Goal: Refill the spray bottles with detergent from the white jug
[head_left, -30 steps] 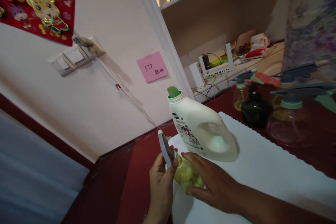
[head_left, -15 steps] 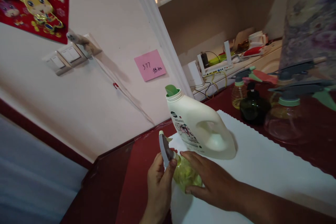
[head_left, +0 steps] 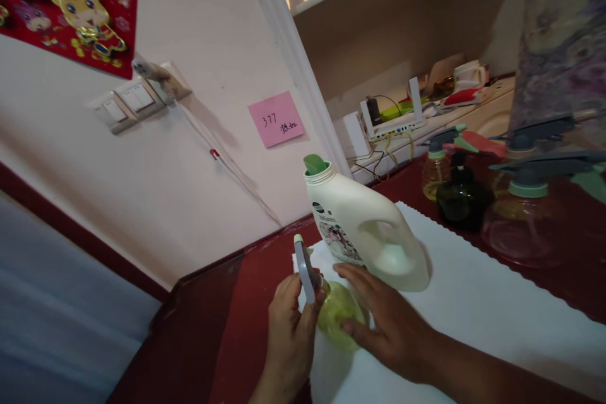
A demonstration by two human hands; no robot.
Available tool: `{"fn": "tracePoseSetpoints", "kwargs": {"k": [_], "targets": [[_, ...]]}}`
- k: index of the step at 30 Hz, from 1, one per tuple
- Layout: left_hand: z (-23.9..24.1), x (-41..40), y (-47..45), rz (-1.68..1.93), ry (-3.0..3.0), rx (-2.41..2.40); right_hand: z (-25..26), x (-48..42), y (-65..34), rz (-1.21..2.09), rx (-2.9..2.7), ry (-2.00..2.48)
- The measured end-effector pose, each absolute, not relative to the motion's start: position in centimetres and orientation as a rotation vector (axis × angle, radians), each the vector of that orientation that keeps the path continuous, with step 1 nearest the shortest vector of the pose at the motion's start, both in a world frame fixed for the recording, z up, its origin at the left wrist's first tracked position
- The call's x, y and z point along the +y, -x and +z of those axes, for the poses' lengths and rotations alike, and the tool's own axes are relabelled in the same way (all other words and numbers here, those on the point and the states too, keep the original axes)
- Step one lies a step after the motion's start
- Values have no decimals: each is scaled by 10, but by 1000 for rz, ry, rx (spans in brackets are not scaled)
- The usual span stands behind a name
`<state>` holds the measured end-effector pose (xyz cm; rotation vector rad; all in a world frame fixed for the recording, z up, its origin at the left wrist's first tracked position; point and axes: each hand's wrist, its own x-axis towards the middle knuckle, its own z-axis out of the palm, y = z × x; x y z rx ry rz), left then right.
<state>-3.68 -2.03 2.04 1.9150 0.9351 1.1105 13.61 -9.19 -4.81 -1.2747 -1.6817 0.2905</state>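
Note:
A small spray bottle (head_left: 339,323) with a yellow-green, see-through round body and a grey spray head (head_left: 306,270) leans slightly over the white mat. Gripped at its neck and spray head by my left hand (head_left: 292,323), it has my fingers wrapped round it and my thumb at the collar. My right hand (head_left: 391,319) cups the body from the right, thumb on the near side and fingers along the far side. Just behind stands a large cream jug (head_left: 362,221) with a handle, a floral label and a green spout (head_left: 314,165) in its uncapped mouth.
At right stand a clear spray bottle (head_left: 434,178), a dark pump bottle (head_left: 464,202) and a pinkish spray bottle (head_left: 521,227). The white mat (head_left: 478,303) covers part of the red table (head_left: 255,309). Behind are a wall and a shelf with a router (head_left: 391,127).
The view has shifted slightly. My right fingers have slid a little up the bottle's far side, and its thumb has moved on the body. My left hand keeps hold of the spray head.

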Motion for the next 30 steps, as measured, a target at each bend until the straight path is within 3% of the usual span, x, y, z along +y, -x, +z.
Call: {"fn": "tracePoseSetpoints", "kwargs": {"k": [5,12,21,30], "targets": [[21,-21,38,997,-2121,916,4,-84,-148,-114,-1583,1174],[19,-22,38,1054,-2157,955,84,-50,-154,-337,-2533,1060],[2,-32,30,1030,-1866,809,116,-44,-152,-318,-2830,1090],[-13,-33,26,991,-1851,808,112,-46,-151,111,-2758,1370]]}}
